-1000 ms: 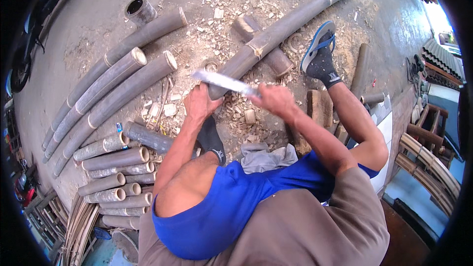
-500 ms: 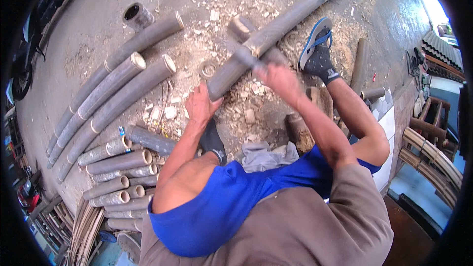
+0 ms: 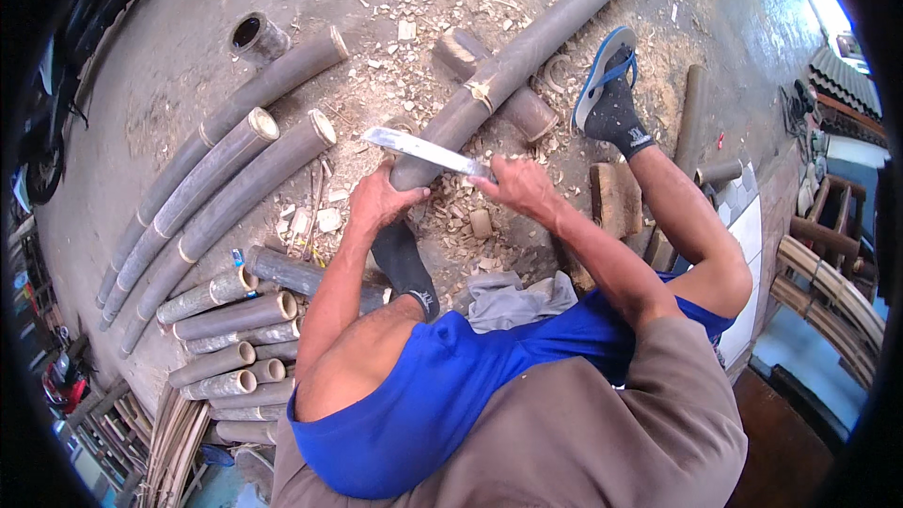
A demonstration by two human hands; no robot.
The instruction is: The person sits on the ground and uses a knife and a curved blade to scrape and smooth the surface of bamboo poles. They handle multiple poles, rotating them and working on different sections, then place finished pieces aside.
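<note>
A long dark bamboo pole slants from between my feet toward the far right, resting across a shorter bamboo log. At its near end my left hand is wrapped around the pole's edge. My right hand grips a machete, whose long pale blade points left and lies over the pole close to my left hand. Whether the blade touches the bamboo I cannot tell. A lighter, trimmed node ring shows on the pole beyond the blade.
Three long bamboo poles lie at the left, above a stack of cut bamboo pieces. Wood chips litter the floor. A grey cloth lies between my legs; a wooden block sits beside my right leg.
The machete, blurred by motion near the node ring before, has come nearer along the pole and now shows sharply. My right hand moved slightly nearer; my left hand stays at the pole's end.
</note>
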